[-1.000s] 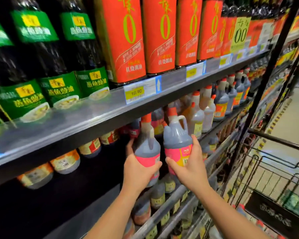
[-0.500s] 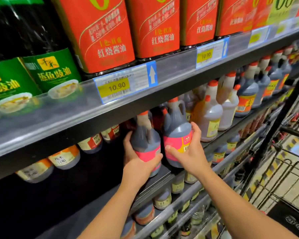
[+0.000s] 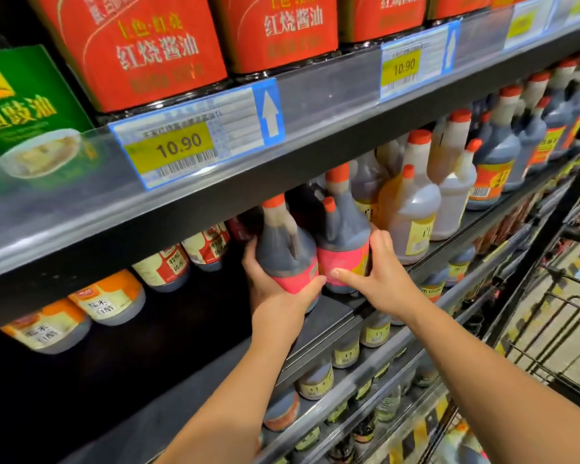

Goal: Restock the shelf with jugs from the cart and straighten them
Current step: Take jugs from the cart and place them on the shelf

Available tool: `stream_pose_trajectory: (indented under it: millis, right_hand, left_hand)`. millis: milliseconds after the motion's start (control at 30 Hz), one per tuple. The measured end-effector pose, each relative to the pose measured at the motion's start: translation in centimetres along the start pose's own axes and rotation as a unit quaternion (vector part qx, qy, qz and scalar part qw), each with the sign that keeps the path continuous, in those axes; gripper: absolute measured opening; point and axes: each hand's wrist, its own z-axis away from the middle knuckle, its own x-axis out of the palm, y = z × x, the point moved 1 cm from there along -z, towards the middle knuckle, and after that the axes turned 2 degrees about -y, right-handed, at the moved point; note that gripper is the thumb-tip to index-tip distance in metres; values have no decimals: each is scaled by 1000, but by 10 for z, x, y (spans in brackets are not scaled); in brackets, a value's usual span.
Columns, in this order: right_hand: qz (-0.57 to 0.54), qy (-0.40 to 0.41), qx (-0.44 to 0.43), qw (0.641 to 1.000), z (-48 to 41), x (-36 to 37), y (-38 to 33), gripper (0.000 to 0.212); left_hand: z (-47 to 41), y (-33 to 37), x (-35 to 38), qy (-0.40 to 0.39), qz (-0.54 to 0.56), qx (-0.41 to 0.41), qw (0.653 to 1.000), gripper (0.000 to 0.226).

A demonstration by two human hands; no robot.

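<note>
Two dark jugs with orange caps and pink labels stand side by side at the front of the middle shelf (image 3: 318,333). My left hand (image 3: 275,289) wraps the base of the left jug (image 3: 283,242). My right hand (image 3: 379,276) holds the right jug (image 3: 344,236) by its label, thumb across the front. Both jugs are upright and touch each other. Their bottoms are hidden behind my hands.
Pale and dark jugs (image 3: 412,209) fill the same shelf to the right. Orange and red-labelled jugs (image 3: 111,299) stand deeper on the left. The upper shelf edge (image 3: 195,142) with price tags overhangs closely. The wire cart (image 3: 559,316) is at the right.
The two jugs have gone further in under the upper shelf and slightly lower, with both hands still on them. The camera has come closer to the shelf.
</note>
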Motion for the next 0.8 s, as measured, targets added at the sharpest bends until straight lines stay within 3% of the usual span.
stream_pose_trajectory:
  millis: [100,233,433,567,800]
  right_hand:
    - [-10,14,-11,1000,-1,0,7,58]
    - [-40,28,5,999,2,3,15,82]
    - [-39,44,-4,998,3,5,17,61]
    - [-35,49,-12,998,2,5,14,60]
    - [56,60,39,996,2,4,11,59]
  left_hand:
    - [-2,0,7,0,-2,10,1000,112]
    - [-3,-1,13,1,-11,46,999,112]
    - [-2,3,19,36,-60,78,994,110]
    - [1,8,22,36,-94,76,992,110]
    - [8,11,10,-39,-162,60,984,123]
